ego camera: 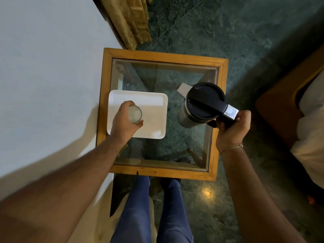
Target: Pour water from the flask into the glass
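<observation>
Flask [198,106] hangs upright by its handle in my right hand [231,128] near the tabletop's [163,57] right edge, left fingers [130,103] wrapping the glass [134,114] on the tray [154,109] at left; pouring hasn't begun, so next I judge bring spout over glass and tilt.

The left hand [125,118] reaches up from seven o'clock on a long bare forearm, its fingers and thumb curled round the rim of the glass [134,114], which it grips from the left. The right hand [231,128] comes in from five o'clock, wrist bent and wearing a thin bracelet, its fingers closed in a fist round the handle of the flask [203,104]. Both arms are extended, well apart.
</observation>
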Demonstrator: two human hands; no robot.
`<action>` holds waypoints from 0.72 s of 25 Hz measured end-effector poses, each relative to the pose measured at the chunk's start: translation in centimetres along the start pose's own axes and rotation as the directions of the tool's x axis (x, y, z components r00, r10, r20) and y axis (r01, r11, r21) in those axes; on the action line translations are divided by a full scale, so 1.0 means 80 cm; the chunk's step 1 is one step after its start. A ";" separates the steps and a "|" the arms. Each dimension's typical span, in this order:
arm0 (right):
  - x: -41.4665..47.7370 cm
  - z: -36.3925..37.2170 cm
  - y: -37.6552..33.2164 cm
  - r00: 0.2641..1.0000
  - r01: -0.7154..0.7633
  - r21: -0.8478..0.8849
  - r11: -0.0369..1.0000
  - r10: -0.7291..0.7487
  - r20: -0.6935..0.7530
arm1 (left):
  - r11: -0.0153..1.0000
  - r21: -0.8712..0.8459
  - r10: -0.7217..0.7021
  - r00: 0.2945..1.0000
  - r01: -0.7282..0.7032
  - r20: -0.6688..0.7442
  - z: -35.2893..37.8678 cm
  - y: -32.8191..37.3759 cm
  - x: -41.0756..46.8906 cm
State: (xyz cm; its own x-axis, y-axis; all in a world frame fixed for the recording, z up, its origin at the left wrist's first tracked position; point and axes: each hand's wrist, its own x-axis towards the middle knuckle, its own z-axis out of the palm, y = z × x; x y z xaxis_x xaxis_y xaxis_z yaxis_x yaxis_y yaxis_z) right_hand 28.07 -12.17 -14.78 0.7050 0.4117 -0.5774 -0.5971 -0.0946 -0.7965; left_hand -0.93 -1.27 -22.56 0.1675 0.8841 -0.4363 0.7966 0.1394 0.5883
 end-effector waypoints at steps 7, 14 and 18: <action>-0.001 -0.005 0.012 0.999 -0.002 -0.008 1.000 0.002 0.036 | 0.999 0.042 -0.001 1.000 0.000 0.027 0.003 -0.008 0.004; -0.007 -0.030 0.023 1.000 -0.004 -0.131 0.991 0.008 0.029 | 0.999 0.052 0.006 0.999 -0.008 0.048 0.005 -0.012 0.007; -0.006 -0.039 0.023 0.994 0.040 -0.188 0.981 -0.019 0.112 | 0.992 0.119 0.043 0.997 -0.051 0.068 0.007 -0.008 0.003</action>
State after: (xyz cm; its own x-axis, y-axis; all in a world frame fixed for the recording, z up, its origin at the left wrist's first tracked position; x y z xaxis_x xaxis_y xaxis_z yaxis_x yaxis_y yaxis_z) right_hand 27.87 -15.37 -16.53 0.6689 0.5123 -0.5386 -0.4857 -0.2472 -0.8384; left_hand -1.05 -1.37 -23.41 0.2406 0.8567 -0.4563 0.8506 0.0403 0.5242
